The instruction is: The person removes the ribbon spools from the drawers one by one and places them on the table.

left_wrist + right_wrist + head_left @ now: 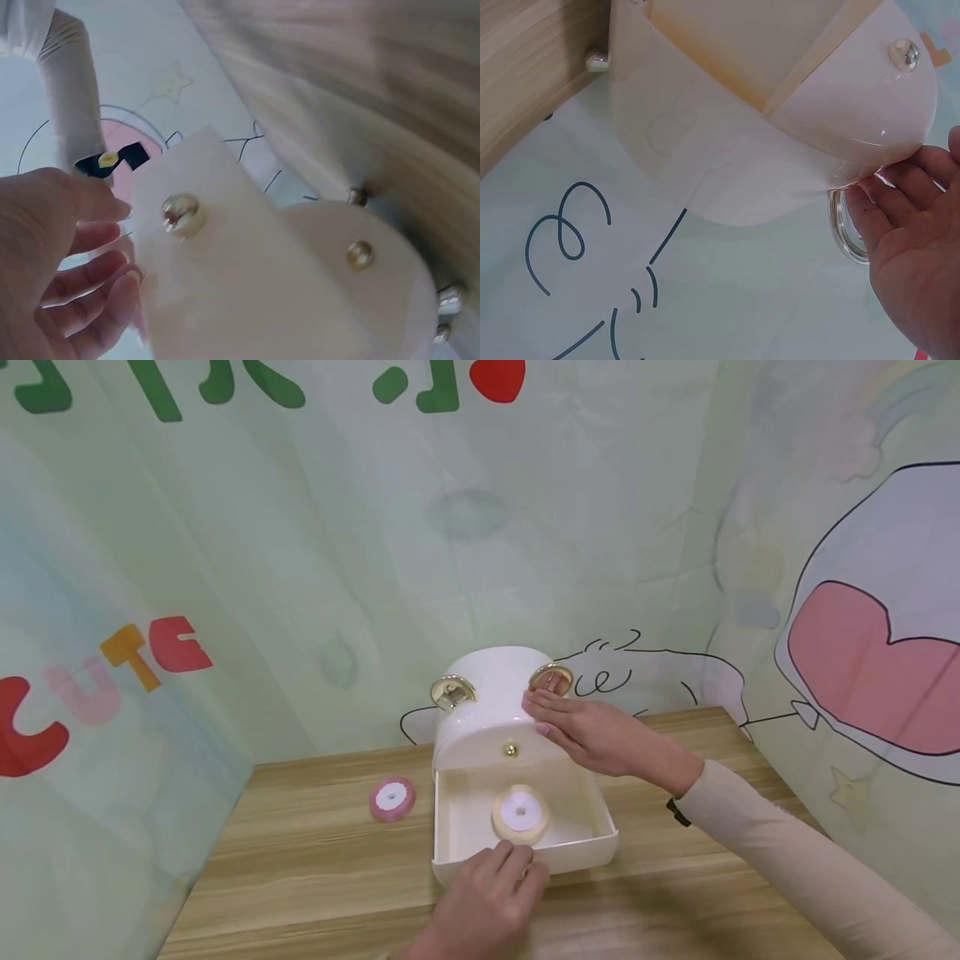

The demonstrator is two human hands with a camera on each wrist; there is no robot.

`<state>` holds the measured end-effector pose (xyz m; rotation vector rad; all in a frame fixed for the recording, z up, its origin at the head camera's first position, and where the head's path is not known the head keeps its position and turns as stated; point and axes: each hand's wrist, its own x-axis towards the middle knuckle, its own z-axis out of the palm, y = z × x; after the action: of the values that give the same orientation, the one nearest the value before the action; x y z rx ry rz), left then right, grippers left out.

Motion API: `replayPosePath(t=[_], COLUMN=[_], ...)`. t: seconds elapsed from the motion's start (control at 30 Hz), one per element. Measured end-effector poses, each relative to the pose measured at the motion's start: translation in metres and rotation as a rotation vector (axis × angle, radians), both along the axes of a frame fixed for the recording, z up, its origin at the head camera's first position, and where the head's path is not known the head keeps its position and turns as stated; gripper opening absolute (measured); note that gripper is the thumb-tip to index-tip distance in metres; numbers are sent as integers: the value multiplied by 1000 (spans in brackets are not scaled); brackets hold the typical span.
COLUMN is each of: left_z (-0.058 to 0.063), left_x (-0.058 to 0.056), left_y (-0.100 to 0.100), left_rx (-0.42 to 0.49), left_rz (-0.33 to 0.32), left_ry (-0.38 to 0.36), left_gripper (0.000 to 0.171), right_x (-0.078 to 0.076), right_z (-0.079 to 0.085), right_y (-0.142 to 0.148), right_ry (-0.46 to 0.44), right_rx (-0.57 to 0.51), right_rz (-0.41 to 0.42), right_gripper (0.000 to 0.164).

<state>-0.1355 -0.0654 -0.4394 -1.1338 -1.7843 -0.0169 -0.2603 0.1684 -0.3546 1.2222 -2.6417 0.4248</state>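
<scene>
A glossy white box [495, 681] with a rounded top and two gold ring-shaped ears [452, 690] stands on the table. Its lower drawer [467, 827] is pulled out, and a spool of cream ribbon [521, 812] lies inside. My left hand [486, 893] grips the top edge of the drawer front, fingers bent over the rim. The left wrist view shows a gold knob [184, 215] on that front, apart from the fingers. My right hand [592, 731] rests on the box's rounded top beside the right ear, fingers fairly straight; the right wrist view shows its fingertips [911, 176] touching the shell.
A spool of pink ribbon [392, 800] lies on the wood-grain table [315, 835] left of the box. Behind and at both sides hangs a printed cloth backdrop [360, 568]. A second gold knob [511, 750] sits on the box's upper front.
</scene>
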Motion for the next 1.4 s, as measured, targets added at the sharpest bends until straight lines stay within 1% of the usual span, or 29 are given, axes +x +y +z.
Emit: replayPosePath(t=[0.1, 0.17, 0.3, 0.33, 0.4, 0.5, 0.7, 0.8, 0.9, 1.17, 1.33, 1.4], left_z=[9, 15, 29, 33, 40, 49, 57, 61, 66, 82, 86, 86], left_x=[-2, -4, -6, -7, -9, -13, -24, -29, -34, -50, -61, -65], left_y=[-2, -4, -9, -10, -11, -12, -15, -18, -20, -21, -18, -17], left_rx=[18, 9, -21, -27, -35, -56, -106, -136, -167, -251, -282, -298], left_rz=[-31, -39, -32, -32, -33, -29, 2, 18, 25, 33, 13, 16], left_ry=[-52, -92, -180, -197, -225, -261, -308, -343, -399, -580, -663, -692], left_gripper=[28, 26, 6, 8, 19, 24, 27, 29, 29, 29, 29, 30], right_x=[0, -1, -1, -1, -1, -1, -2, -3, -3, -3, -2, -2], right_z=[0, -1, -1, -1, 0, 0, -1, -1, -1, 0, 0, 0], right_y=[0, 1, 1, 1, 1, 1, 1, 1, 1, 0, 1, 1], right_ry=[-1, -4, -12, -15, -18, -17, -10, -5, -8, -25, -21, -16], right_rx=[-5, -8, -12, -11, -10, -5, -6, -7, -6, 4, 7, 7], right_rz=[0, 1, 2, 0, -1, -6, -4, -1, 2, 2, 2, 0], right_gripper=[48, 48, 48, 48, 49, 49, 49, 49, 49, 50, 49, 49])
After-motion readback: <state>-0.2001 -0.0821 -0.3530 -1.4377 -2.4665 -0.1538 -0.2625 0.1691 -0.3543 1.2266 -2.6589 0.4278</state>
